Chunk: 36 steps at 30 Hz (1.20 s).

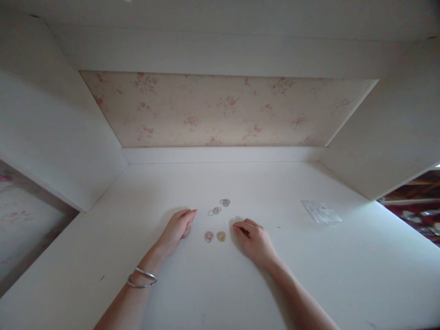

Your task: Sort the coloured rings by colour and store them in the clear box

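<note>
Spotted pink loops (pixel 209 237), yellow loops (pixel 221 236) between left hand (pixel 180 225) and right hand (pixel 252 238); green loops (pixel 216 211), grey loops (pixel 225 202) nearer desk's (pixel 309 275) back edge. Judged light, bendy, tangle-prone; best pinched at outer rim. Logged both hands as curled inward, gripping nothing visible.

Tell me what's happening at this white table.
A person's left hand and right hand rest loosely curled on the flat white tabletop, with nothing visible in either. Between them lie a cluster of thin pinkish rings and a cluster of thin yellow rings. Farther forward are a pale greenish cluster and a dark grey cluster. Clear plastic packaging lies off to the right.
</note>
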{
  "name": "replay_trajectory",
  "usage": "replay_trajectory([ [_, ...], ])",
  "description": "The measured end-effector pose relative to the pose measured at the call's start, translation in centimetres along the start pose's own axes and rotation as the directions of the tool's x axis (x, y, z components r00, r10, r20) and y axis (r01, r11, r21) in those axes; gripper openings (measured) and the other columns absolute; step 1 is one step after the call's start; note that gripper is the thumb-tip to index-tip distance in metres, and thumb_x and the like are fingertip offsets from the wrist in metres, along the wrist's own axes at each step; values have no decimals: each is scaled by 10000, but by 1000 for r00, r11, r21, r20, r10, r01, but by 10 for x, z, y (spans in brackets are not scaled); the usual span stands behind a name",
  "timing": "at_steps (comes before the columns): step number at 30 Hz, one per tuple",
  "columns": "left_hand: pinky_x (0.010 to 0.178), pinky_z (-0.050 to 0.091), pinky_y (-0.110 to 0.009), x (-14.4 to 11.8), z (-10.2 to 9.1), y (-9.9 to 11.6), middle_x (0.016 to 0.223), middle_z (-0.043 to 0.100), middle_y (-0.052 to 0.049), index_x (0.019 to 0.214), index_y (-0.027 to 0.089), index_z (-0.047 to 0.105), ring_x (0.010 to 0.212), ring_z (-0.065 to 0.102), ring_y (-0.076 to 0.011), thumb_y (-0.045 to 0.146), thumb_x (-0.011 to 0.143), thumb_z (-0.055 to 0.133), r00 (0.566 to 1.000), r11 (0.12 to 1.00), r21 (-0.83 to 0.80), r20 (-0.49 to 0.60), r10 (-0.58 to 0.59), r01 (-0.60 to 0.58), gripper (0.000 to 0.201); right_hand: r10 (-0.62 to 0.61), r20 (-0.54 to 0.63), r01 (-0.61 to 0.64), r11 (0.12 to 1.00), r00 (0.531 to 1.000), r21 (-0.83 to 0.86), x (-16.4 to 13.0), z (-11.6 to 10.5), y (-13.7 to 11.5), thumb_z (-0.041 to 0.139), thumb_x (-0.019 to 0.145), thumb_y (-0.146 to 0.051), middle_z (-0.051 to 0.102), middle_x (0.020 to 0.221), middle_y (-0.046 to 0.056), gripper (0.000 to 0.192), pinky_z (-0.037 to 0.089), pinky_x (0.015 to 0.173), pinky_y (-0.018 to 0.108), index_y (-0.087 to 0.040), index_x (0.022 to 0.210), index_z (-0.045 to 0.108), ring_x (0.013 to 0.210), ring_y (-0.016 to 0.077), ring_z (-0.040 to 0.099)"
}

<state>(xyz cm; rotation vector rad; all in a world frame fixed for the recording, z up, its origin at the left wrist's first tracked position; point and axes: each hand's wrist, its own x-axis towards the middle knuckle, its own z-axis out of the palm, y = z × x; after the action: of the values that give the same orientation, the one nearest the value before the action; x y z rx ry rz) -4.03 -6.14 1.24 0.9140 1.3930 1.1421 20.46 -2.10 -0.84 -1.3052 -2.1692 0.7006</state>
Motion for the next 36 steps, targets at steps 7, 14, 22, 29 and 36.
replay_trajectory([
  [7,387,89,-217,-1,0,-2,450,223,103,587,203,317,382,150,-48,471,784,534,999,999,31,-20,31,-30,398,-60,98,76,982,993,-172,32,0,-19,402,889,-296,646,935,33,287,389,660,243,-264,992,669,749,140,596],
  [14,429,166,-229,0,3,-3,460,279,83,573,197,355,413,245,-75,528,766,518,991,966,251,-105,83,-54,417,-87,147,127,950,985,-287,57,14,-26,393,906,-309,624,1015,25,294,404,680,269,-330,1039,655,801,157,601],
  [22,494,210,-240,-2,9,-1,526,294,57,554,187,355,523,314,-105,518,797,473,980,879,454,-51,192,-148,427,-64,38,71,970,997,-233,50,15,-21,367,930,-307,632,999,31,312,405,684,246,-273,993,670,802,145,601],
  [29,508,214,-241,-2,10,-3,533,321,53,562,186,377,535,327,-112,522,789,481,979,887,435,-55,198,-155,418,-107,-13,105,991,994,-81,27,11,-25,370,925,-310,633,965,35,311,424,731,233,-252,988,669,805,135,603],
  [36,498,211,-237,-1,9,-4,529,311,55,555,189,357,524,321,-107,516,791,465,977,878,449,-47,208,-165,417,-161,21,162,985,987,-59,6,5,-37,384,929,-307,611,936,23,295,430,686,224,-271,956,676,728,120,590],
])
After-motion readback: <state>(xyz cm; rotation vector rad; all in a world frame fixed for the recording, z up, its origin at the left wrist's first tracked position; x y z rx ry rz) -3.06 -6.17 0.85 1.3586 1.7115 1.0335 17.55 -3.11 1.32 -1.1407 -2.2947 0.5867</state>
